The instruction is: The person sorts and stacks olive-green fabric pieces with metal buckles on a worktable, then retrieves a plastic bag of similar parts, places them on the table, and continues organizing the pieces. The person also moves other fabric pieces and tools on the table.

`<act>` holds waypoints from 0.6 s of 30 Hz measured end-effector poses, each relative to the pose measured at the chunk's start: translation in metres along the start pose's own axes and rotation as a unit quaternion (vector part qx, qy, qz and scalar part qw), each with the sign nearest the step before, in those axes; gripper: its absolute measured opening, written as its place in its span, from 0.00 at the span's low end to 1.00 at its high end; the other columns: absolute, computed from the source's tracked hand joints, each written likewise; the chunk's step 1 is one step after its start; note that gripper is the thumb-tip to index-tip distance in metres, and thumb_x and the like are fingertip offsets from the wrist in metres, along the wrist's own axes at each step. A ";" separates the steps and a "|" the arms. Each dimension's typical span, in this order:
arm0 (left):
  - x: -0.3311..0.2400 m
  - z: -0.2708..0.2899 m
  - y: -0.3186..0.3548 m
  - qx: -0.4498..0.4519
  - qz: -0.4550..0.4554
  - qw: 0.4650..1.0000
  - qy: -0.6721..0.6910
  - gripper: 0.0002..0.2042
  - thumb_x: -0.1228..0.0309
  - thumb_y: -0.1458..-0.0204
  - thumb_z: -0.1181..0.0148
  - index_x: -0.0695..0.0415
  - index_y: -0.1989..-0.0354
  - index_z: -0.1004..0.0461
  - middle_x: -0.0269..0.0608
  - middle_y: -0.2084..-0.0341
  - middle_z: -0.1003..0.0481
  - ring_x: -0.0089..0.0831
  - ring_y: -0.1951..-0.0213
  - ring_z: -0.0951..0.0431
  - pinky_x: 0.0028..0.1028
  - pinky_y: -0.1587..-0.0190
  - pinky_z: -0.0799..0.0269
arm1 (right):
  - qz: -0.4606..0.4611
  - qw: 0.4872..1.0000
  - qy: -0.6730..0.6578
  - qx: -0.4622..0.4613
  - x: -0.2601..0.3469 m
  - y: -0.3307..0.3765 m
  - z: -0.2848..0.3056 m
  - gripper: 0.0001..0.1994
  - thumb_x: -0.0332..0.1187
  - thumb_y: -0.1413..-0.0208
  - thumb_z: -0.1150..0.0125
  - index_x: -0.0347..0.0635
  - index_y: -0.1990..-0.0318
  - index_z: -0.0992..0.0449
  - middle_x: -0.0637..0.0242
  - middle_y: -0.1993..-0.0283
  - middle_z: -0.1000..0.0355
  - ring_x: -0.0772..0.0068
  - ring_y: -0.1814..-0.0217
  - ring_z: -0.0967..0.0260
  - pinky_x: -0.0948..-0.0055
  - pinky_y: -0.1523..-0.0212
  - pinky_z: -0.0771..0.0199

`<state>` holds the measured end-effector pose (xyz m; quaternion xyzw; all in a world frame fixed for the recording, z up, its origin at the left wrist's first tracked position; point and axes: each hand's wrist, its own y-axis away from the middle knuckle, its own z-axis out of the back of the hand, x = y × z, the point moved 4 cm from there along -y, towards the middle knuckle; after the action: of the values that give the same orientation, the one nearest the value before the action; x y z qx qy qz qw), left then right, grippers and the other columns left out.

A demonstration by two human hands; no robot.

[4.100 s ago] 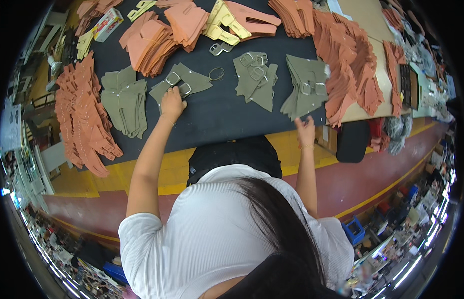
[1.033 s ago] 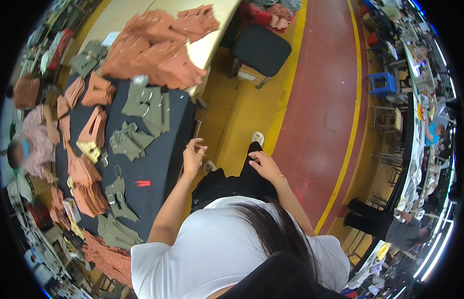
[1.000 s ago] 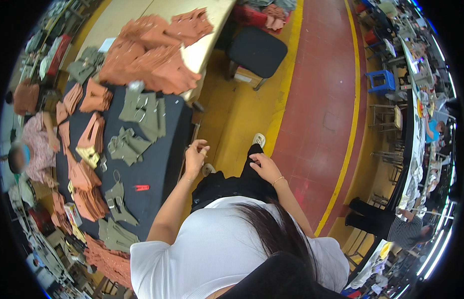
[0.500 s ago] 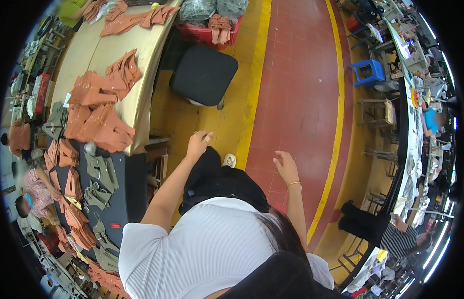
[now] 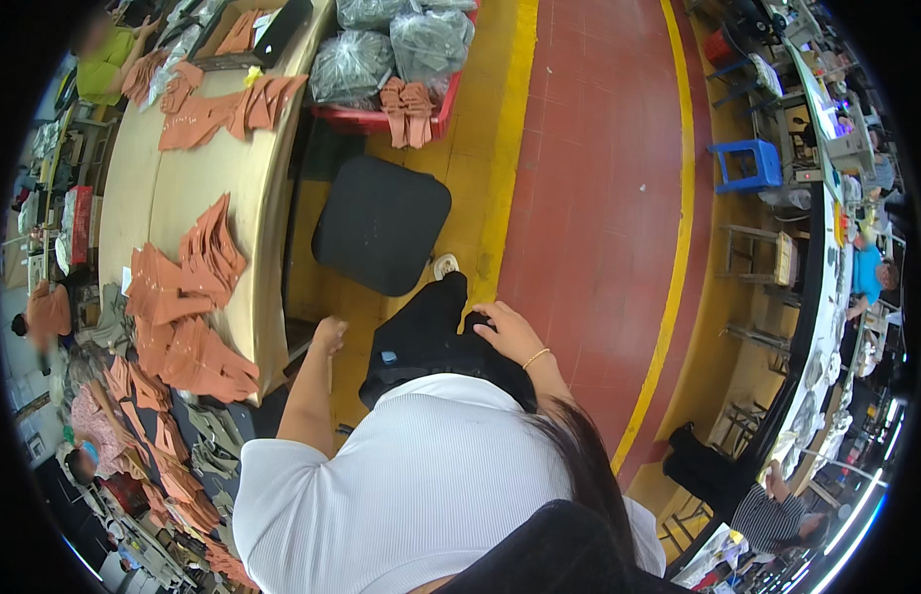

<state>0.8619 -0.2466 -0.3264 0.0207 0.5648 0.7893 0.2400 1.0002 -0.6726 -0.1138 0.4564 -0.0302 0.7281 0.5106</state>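
Status check: what's lying where

Head view, the only 1 I've got. Left hand is curled beside the pale counter; can't tell whether that grip is clenched on something or just bunched up. Right hand looks released, fingers loose, over or against the black trousers.

As for how far along: orange pieces already lie in fanned stacks on the pale counter, green pieces on the dark counter. Bagged bundles fill a red crate. Can't tell which are finished or what's left.

Nearest orange stack sits left of the left grip, near but not touching, and well apart from the right. Black seat is just ahead.
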 end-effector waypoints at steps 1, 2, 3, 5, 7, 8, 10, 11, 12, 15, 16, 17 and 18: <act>-0.050 0.005 0.004 -0.013 -0.099 0.991 0.092 0.15 0.65 0.49 0.48 0.67 0.61 0.29 0.44 0.79 0.30 0.34 0.80 0.28 0.35 0.82 0.37 | 0.014 0.999 0.035 0.002 -0.002 -0.016 0.016 0.17 0.39 0.45 0.40 0.50 0.48 0.28 0.60 0.51 0.29 0.54 0.47 0.30 0.52 0.50 0.30; -0.101 0.012 0.002 -0.025 -0.114 0.992 0.049 0.18 0.62 0.49 0.45 0.67 0.58 0.28 0.46 0.75 0.26 0.34 0.78 0.26 0.34 0.78 0.33 | 0.005 0.996 0.082 0.024 -0.005 -0.029 0.028 0.17 0.39 0.45 0.40 0.50 0.48 0.28 0.60 0.52 0.29 0.55 0.47 0.30 0.52 0.50 0.30; -0.155 0.018 0.005 -0.058 -0.185 0.980 0.034 0.21 0.61 0.49 0.44 0.67 0.54 0.27 0.49 0.69 0.22 0.34 0.75 0.24 0.33 0.71 0.29 | 0.006 0.987 0.161 0.018 -0.008 -0.044 0.044 0.17 0.40 0.46 0.40 0.51 0.49 0.28 0.61 0.53 0.29 0.55 0.49 0.29 0.52 0.51 0.30; -0.247 0.024 0.010 -0.069 -0.231 0.968 0.072 0.21 0.61 0.47 0.42 0.64 0.51 0.26 0.51 0.64 0.21 0.38 0.70 0.22 0.32 0.63 0.27 | 0.000 0.991 0.134 0.013 -0.013 -0.081 0.078 0.18 0.39 0.45 0.40 0.50 0.47 0.29 0.61 0.52 0.29 0.54 0.48 0.30 0.54 0.50 0.30; -0.318 0.029 0.017 -0.080 -0.285 0.952 0.084 0.20 0.62 0.45 0.42 0.64 0.50 0.27 0.48 0.65 0.21 0.35 0.68 0.22 0.31 0.61 0.27 | -0.004 0.995 0.097 0.024 -0.016 -0.123 0.109 0.18 0.39 0.44 0.41 0.49 0.46 0.29 0.60 0.50 0.30 0.55 0.46 0.31 0.55 0.47 0.31; -0.345 0.030 0.017 -0.079 -0.308 0.944 0.089 0.20 0.62 0.44 0.42 0.64 0.49 0.28 0.45 0.66 0.22 0.31 0.68 0.24 0.30 0.61 0.28 | -0.004 0.995 0.098 0.034 -0.017 -0.146 0.122 0.19 0.39 0.44 0.41 0.48 0.46 0.29 0.60 0.50 0.30 0.54 0.46 0.31 0.56 0.47 0.31; -0.375 0.029 0.008 -0.077 -0.306 0.942 0.115 0.20 0.62 0.44 0.43 0.64 0.48 0.29 0.45 0.66 0.22 0.31 0.65 0.24 0.30 0.59 0.28 | 0.012 0.990 0.126 0.060 -0.016 -0.195 0.143 0.18 0.38 0.43 0.41 0.48 0.45 0.29 0.60 0.50 0.30 0.55 0.44 0.32 0.57 0.45 0.32; -0.378 0.024 0.000 -0.076 -0.282 0.947 0.135 0.20 0.61 0.44 0.43 0.63 0.48 0.28 0.48 0.64 0.22 0.35 0.62 0.23 0.32 0.56 0.28 | 0.029 0.987 0.137 0.074 -0.015 -0.221 0.152 0.18 0.38 0.44 0.41 0.48 0.46 0.29 0.60 0.49 0.31 0.55 0.44 0.33 0.57 0.45 0.32; -0.376 0.019 -0.008 -0.079 -0.285 0.941 0.165 0.20 0.60 0.44 0.43 0.62 0.48 0.28 0.50 0.62 0.21 0.38 0.59 0.22 0.33 0.54 0.28 | 0.050 0.983 0.151 0.088 -0.014 -0.248 0.160 0.18 0.38 0.44 0.41 0.48 0.46 0.29 0.60 0.49 0.31 0.55 0.44 0.33 0.57 0.45 0.32; -0.325 -0.003 -0.023 -0.107 -0.199 0.945 0.236 0.20 0.60 0.45 0.42 0.62 0.50 0.27 0.46 0.68 0.22 0.31 0.71 0.23 0.29 0.65 0.29 | 0.109 0.971 0.155 0.147 -0.007 -0.335 0.180 0.18 0.37 0.45 0.40 0.47 0.47 0.28 0.60 0.47 0.32 0.54 0.42 0.35 0.58 0.43 0.34; -0.299 -0.010 -0.022 -0.108 -0.141 0.948 0.264 0.20 0.60 0.46 0.42 0.63 0.51 0.27 0.45 0.70 0.22 0.29 0.77 0.25 0.27 0.71 0.30 | 0.129 0.964 0.163 0.163 -0.003 -0.368 0.189 0.18 0.37 0.45 0.40 0.47 0.47 0.28 0.60 0.46 0.33 0.53 0.42 0.35 0.58 0.42 0.34; -0.267 -0.020 -0.012 -0.119 -0.064 0.945 0.297 0.21 0.60 0.47 0.41 0.65 0.52 0.27 0.46 0.72 0.23 0.28 0.79 0.27 0.28 0.74 0.31 | 0.143 0.957 0.170 0.188 0.000 -0.401 0.197 0.19 0.37 0.46 0.39 0.46 0.47 0.28 0.58 0.43 0.35 0.51 0.40 0.37 0.59 0.40 0.35; -0.237 -0.027 0.004 -0.142 0.027 0.954 0.261 0.22 0.58 0.48 0.41 0.65 0.54 0.26 0.46 0.74 0.23 0.28 0.81 0.29 0.29 0.75 0.33 | 0.175 0.948 0.192 0.181 0.008 -0.435 0.205 0.21 0.38 0.47 0.39 0.47 0.45 0.30 0.56 0.39 0.38 0.49 0.38 0.39 0.58 0.39 0.35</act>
<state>1.0619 -0.3669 -0.2764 -0.2053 0.4887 0.8456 0.0636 1.4649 -0.5643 -0.1730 0.3800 0.1216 0.8733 0.2795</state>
